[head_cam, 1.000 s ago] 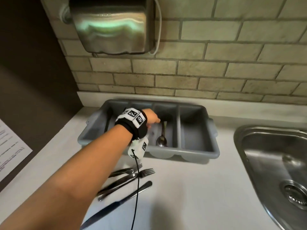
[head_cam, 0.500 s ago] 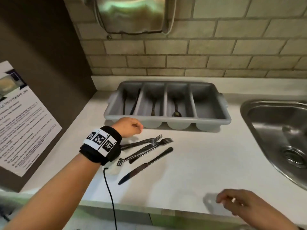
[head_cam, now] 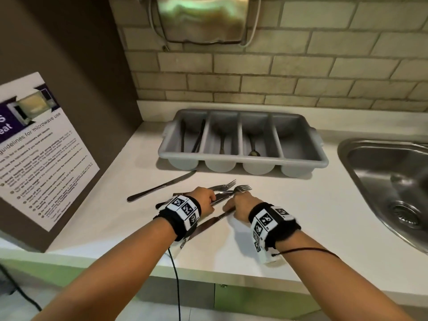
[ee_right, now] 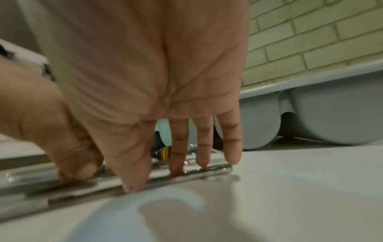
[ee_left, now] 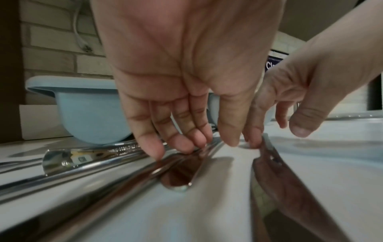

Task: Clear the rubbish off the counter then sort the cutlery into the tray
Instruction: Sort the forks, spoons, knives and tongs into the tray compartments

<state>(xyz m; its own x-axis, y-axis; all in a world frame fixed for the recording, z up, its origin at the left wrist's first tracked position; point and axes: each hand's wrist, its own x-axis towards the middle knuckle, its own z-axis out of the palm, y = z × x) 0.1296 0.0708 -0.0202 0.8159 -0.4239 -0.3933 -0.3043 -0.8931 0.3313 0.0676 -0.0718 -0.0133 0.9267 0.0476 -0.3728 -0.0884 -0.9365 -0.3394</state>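
A grey four-slot cutlery tray (head_cam: 298,163) stands at the back of the white counter (head_cam: 289,228). It holds knives in its left slot, a fork in the second and a spoon (head_cam: 254,152) in the third. Two forks (head_cam: 242,188) and a knife (head_cam: 208,222) lie in front of it. My left hand (head_cam: 212,200) rests its fingertips on the fork handles (ee_left: 182,170), thumb beside them. My right hand (head_cam: 234,202) touches that knife's handle (ee_right: 207,172) with straight fingers, thumb off it. Another knife (head_cam: 162,186) lies loose to the left.
A steel sink (head_cam: 382,181) is set into the counter at the right. A microwave notice (head_cam: 34,147) hangs on the brown side wall at the left. A metal hand dryer (head_cam: 201,17) is on the brick wall above the tray.
My left hand has come back from over the tray and dropped onto the forks. My right hand has come up from the counter's front edge to the knife.
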